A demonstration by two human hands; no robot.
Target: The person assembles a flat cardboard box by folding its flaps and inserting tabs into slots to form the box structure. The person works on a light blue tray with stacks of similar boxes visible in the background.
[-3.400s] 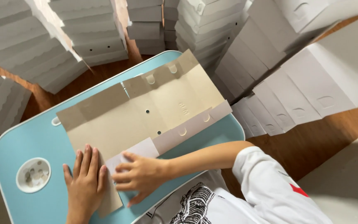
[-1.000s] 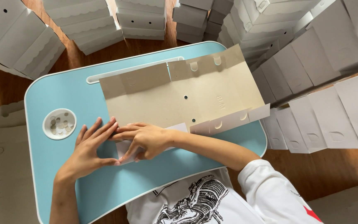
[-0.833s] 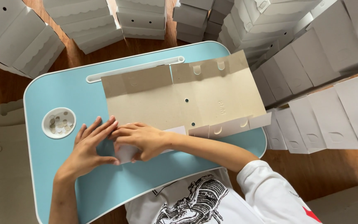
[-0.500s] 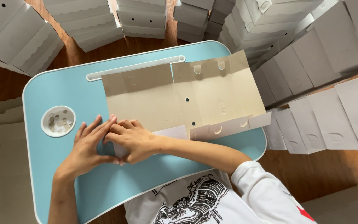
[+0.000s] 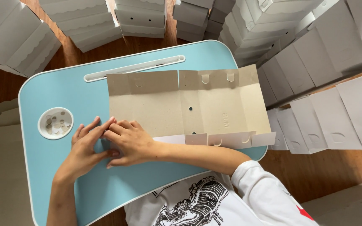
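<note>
Two hands press together on the near left corner of the flat brown card [image 5: 189, 104]; the left hand [image 5: 82, 148] lies flat with fingers spread a little, the right hand [image 5: 130, 142] curls down on a folded flap; the card's long side runs left to right across the blue table [image 5: 55, 92], stretching rightward from the fingers; a round cup hole [image 5: 55, 123] near the left edge holds small paper dots; white boxes [image 5: 315, 83] stand around.

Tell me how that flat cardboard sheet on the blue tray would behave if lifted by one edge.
The cardboard sheet looks thin and creased into panels, so it would probably bend along its folds rather than stay flat. It seems light for its spread. Its narrow white flaps already lift slightly, so they would likely flop.
</note>
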